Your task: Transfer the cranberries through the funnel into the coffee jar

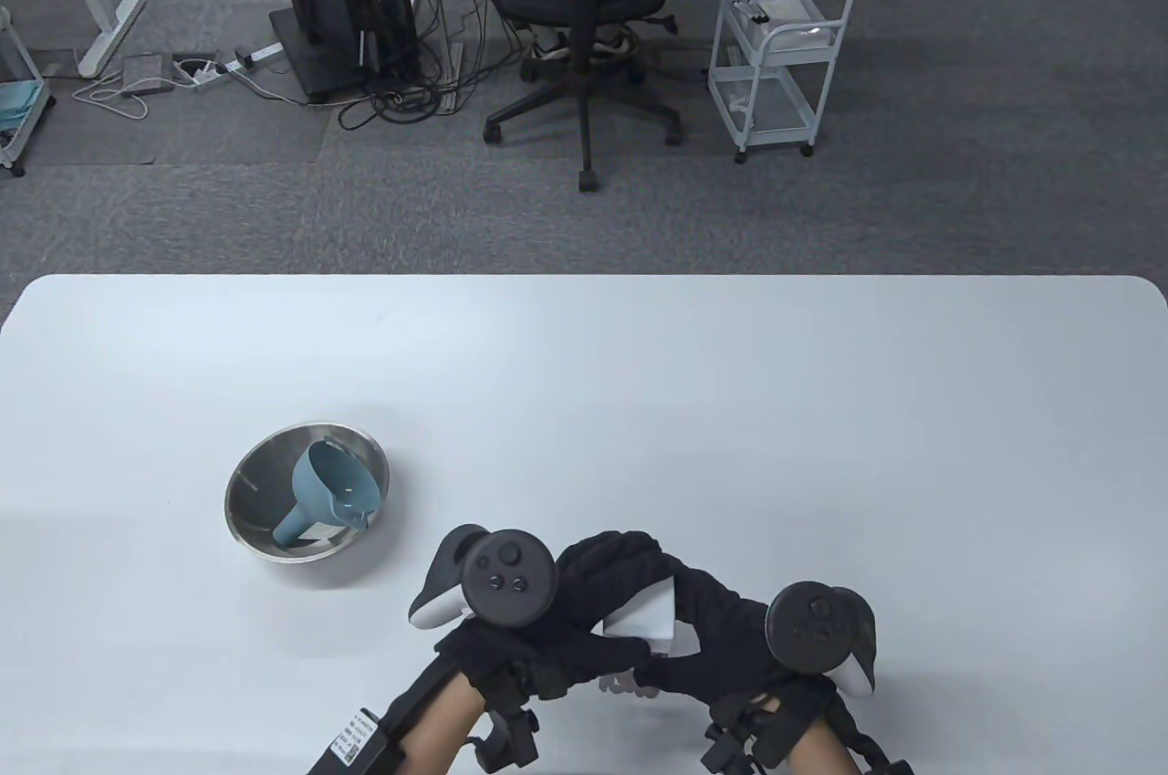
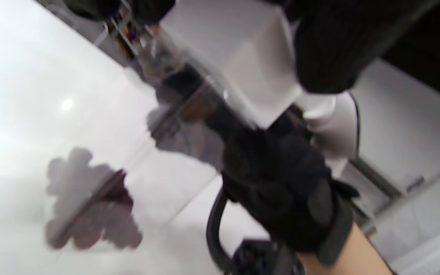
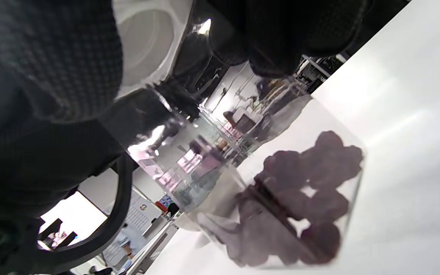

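Both my hands, left (image 1: 547,629) and right (image 1: 730,656), grip the jar (image 3: 250,172), cranberries (image 3: 304,198) inside; funnel (image 1: 327,492) lies in bowl (image 1: 265,528); transfer looks done.

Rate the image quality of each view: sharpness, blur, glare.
Table view: sharp, evenly lit, soft shadows under the steel bowl and both hands. Left wrist view: heavily motion-blurred, the table blown out to white, the cranberries a smear. Right wrist view: sharper, but the clear jar carries bright reflections and the near glove is out of focus.
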`<state>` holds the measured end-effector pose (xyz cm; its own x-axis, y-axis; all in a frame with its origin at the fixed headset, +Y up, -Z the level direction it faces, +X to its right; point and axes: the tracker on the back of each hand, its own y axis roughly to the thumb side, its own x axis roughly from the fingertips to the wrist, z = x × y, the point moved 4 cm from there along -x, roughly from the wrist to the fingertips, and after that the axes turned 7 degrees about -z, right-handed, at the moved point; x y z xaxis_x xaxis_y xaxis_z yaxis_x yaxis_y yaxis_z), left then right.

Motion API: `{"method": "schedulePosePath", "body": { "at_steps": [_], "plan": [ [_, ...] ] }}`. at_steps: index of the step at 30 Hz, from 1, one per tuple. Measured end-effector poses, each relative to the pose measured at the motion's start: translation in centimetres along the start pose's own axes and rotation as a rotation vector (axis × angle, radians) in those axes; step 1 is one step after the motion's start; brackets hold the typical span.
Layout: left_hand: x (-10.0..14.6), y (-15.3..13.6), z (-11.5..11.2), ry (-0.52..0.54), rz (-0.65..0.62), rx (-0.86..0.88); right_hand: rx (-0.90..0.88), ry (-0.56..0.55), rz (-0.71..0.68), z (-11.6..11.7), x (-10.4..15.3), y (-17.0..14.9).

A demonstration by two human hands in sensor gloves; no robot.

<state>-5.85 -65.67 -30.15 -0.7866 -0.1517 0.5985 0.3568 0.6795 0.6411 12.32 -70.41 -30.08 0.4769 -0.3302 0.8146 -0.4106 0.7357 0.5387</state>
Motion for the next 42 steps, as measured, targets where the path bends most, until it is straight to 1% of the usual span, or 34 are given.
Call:
{"method": "schedulePosePath", "body": {
  "at_steps": [1, 2, 3, 4, 5, 6, 9, 11, 14, 16, 17, 18, 19, 22, 24, 25, 26, 27, 28, 29, 30, 32, 33, 35, 36, 37, 38, 39, 40, 41, 42],
  "plan": [
    [0.1, 0.1, 0.2, 0.045, 0.016, -0.014, 0.008, -0.008, 0.006, -0.1, 0.0, -0.1],
    [0.4, 0.4, 0.6, 0.134, 0.06, -0.051, 0.025, -0.021, 0.022, -0.2, 0.1, -0.2],
    [0.7, 0.6, 0.9, 0.198, 0.105, -0.1, 0.047, -0.035, 0.039, -0.4, 0.1, -0.2],
    [1.0, 0.8, 1.2, 0.264, 0.166, -0.159, 0.07, -0.049, 0.052, -0.5, 0.2, -0.3],
    [1.5, 1.0, 1.4, 0.338, 0.267, -0.232, 0.098, -0.061, 0.067, -0.7, 0.2, -0.3],
    [1.6, 1.1, 1.3, 0.347, 0.307, -0.263, 0.117, -0.072, 0.082, -0.8, 0.3, -0.3],
    [1.0, 1.7, 0.1, 0.28, 0.383, -0.36, 0.179, -0.112, 0.121, -1.0, 0.5, -0.4],
    [0.5, 2.0, -0.5, 0.271, 0.391, -0.426, 0.209, -0.126, 0.14, -1.0, 0.5, -0.4],
    [-0.4, 2.7, -1.6, 0.249, 0.423, -0.575, 0.255, -0.124, 0.152, -0.6, 0.5, -0.2],
    [-1.1, 3.2, -2.1, 0.236, 0.401, -0.644, 0.263, -0.12, 0.143, -0.4, 0.4, 0.1],
    [-1.3, 3.3, -2.3, 0.232, 0.413, -0.673, 0.265, -0.126, 0.15, -0.4, 0.5, 0.2],
    [-1.6, 3.4, -2.4, 0.199, 0.37, -0.706, 0.262, -0.126, 0.148, -0.4, 0.5, 0.2],
    [-1.8, 3.4, -2.5, 0.16, 0.317, -0.693, 0.255, -0.123, 0.141, -0.6, 0.5, 0.0],
    [-1.8, 2.7, -2.2, 0.054, 0.199, -0.475, 0.192, -0.071, 0.088, -0.8, 0.4, -0.1],
    [-1.5, 2.3, -1.8, -0.076, 0.099, -0.335, 0.135, -0.012, 0.034, -0.6, 0.2, 0.0],
    [-1.3, 2.2, -1.6, -0.122, 0.081, -0.303, 0.115, 0.009, 0.014, -0.4, 0.1, 0.1],
    [-1.2, 2.1, -1.5, -0.194, 0.058, -0.242, 0.093, 0.043, -0.01, 0.0, -0.1, 0.3],
    [-1.0, 2.0, -1.4, -0.23, 0.063, -0.204, 0.083, 0.061, -0.017, 0.3, -0.1, 0.5],
    [-0.9, 2.0, -1.4, -0.247, 0.066, -0.2, 0.08, 0.065, -0.022, 0.4, -0.2, 0.5],
    [-0.8, 2.0, -1.3, -0.293, 0.067, -0.212, 0.078, 0.076, -0.032, 0.5, -0.2, 0.6],
    [-0.8, 1.9, -1.3, -0.302, 0.066, -0.23, 0.076, 0.081, -0.029, 0.6, -0.2, 0.6],
    [-0.7, 1.9, -1.1, -0.291, 0.078, -0.262, 0.086, 0.071, -0.027, 0.5, -0.2, 0.6],
    [-0.6, 2.0, -0.8, -0.269, 0.072, -0.266, 0.083, 0.061, -0.024, 0.4, -0.1, 0.6],
    [-0.4, 2.1, 0.1, -0.164, 0.058, -0.219, 0.089, 0.013, -0.013, 0.0, -0.1, 0.7],
    [-0.3, 2.1, 0.6, -0.094, 0.072, -0.182, 0.099, -0.007, -0.006, -0.2, -0.1, 0.7],
    [0.0, 2.1, 1.2, 0.009, 0.106, -0.168, 0.124, -0.031, 0.017, -0.4, 0.0, 0.6],
    [0.1, 2.2, 1.6, 0.083, 0.139, -0.177, 0.151, -0.049, 0.035, -0.5, 0.1, 0.5],
    [0.3, 2.1, 1.8, 0.128, 0.182, -0.2, 0.17, -0.054, 0.045, -0.5, 0.1, 0.4],
    [0.6, 2.1, 1.8, 0.17, 0.255, -0.242, 0.206, -0.079, 0.075, -0.6, 0.2, 0.3],
    [0.7, 2.2, 1.7, 0.184, 0.319, -0.283, 0.229, -0.095, 0.091, -0.6, 0.3, 0.2],
    [0.6, 2.2, 1.4, 0.168, 0.363, -0.336, 0.253, -0.098, 0.096, -0.6, 0.3, 0.2]
  ]
}}
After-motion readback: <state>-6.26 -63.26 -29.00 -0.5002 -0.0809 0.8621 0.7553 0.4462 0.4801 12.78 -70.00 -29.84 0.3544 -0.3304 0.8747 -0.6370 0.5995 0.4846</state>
